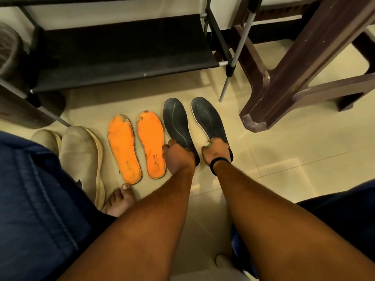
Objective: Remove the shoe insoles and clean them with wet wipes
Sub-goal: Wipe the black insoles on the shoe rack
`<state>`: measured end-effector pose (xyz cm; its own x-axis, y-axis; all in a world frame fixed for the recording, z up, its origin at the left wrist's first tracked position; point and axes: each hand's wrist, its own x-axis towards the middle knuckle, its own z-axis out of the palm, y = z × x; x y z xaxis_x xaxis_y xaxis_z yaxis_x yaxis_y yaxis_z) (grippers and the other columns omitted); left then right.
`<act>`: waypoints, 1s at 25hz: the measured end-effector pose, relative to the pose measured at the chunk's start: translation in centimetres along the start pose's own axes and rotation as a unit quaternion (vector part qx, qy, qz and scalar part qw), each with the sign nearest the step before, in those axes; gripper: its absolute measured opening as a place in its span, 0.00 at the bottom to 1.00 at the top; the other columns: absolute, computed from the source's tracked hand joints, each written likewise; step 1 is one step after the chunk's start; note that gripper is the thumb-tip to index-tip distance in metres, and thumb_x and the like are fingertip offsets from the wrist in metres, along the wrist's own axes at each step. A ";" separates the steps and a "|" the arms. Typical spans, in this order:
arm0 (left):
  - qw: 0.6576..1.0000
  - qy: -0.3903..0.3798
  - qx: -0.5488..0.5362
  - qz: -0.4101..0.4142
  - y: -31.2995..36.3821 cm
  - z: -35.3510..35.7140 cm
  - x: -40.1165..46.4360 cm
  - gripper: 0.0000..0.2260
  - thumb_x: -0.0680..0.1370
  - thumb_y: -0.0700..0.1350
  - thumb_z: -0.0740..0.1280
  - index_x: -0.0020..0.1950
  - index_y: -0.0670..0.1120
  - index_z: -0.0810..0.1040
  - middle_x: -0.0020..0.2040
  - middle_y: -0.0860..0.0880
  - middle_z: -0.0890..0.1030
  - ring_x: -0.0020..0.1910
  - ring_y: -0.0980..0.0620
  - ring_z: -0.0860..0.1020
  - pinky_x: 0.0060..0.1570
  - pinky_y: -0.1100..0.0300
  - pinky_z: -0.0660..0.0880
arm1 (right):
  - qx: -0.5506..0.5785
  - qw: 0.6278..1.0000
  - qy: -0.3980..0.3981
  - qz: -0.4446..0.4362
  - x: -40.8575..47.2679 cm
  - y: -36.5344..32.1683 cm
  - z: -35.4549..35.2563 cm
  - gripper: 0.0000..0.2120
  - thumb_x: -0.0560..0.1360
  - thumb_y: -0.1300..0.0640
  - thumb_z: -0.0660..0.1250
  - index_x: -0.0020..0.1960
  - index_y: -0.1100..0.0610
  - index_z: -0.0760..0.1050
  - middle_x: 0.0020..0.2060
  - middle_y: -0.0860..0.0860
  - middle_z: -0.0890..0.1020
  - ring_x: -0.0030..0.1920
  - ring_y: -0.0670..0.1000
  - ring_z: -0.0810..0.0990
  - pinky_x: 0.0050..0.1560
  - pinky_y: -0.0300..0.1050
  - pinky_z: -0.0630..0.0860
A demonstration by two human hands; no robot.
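Several insoles lie in a row on the tiled floor. Two dark grey insoles lie at the right: the left dark insole point(177, 122) and the right dark insole point(209, 119). My left hand point(177, 157) grips the heel end of the left dark insole. My right hand point(215, 152) grips the heel end of the right one, a black band on its wrist and something small and green at its fingers. Left of them lie two orange insoles point(122, 147) point(151, 142) printed "WEAR". Two beige insoles point(81, 157) lie furthest left, partly hidden by my knee.
A black fabric shoe rack point(121, 57) with metal poles stands behind the insoles. A brown plastic chair leg point(284, 82) stands at the right. My bare foot point(117, 201) rests below the orange insoles, my blue-clad knee at the left.
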<state>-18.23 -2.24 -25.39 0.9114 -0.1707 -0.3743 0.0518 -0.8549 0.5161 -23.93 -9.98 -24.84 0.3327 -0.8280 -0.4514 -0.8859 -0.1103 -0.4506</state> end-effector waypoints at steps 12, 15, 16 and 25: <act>0.993 -0.112 -0.013 -0.033 0.6 -1.3 0.1 0.12 0.79 0.44 0.70 0.60 0.40 0.79 0.58 0.40 0.82 0.56 0.41 0.81 0.52 0.54 0.78 | 0.007 0.998 -0.055 0.006 -1.2 -1.7 -0.7 0.12 0.77 0.58 0.69 0.57 0.64 0.76 0.52 0.59 0.82 0.51 0.60 0.81 0.56 0.51 0.78; 0.994 -0.112 0.008 0.016 1.7 -2.6 -1.1 0.11 0.79 0.45 0.70 0.59 0.41 0.79 0.56 0.43 0.82 0.54 0.41 0.81 0.44 0.55 0.75 | -0.046 0.997 -0.028 -0.051 -2.9 -3.7 -3.3 0.14 0.75 0.58 0.70 0.58 0.61 0.78 0.52 0.58 0.83 0.51 0.60 0.81 0.55 0.52 0.79; 0.994 -0.092 0.028 0.050 2.0 -3.1 -1.6 0.10 0.79 0.46 0.69 0.58 0.43 0.79 0.56 0.43 0.82 0.53 0.42 0.81 0.44 0.55 0.76 | -0.071 0.995 -0.017 -0.071 -3.5 -4.2 -4.2 0.14 0.75 0.57 0.70 0.59 0.60 0.78 0.52 0.58 0.82 0.51 0.60 0.81 0.55 0.52 0.79; 0.901 0.035 0.123 0.414 2.7 -9.8 -4.5 0.37 0.70 0.47 0.75 0.75 0.51 0.63 0.70 0.48 0.68 0.69 0.45 0.67 0.66 0.49 0.70 | -0.083 0.977 -0.003 -0.198 -9.5 -8.5 -13.0 0.05 0.76 0.62 0.65 0.52 0.60 0.77 0.48 0.57 0.80 0.52 0.59 0.80 0.55 0.51 0.79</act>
<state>-18.16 1.06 -14.80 0.6198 -0.7762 0.1159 -0.7427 -0.5323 0.4063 -23.76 -8.36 -6.75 0.6614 -0.6989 -0.2721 -0.7275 -0.5098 -0.4591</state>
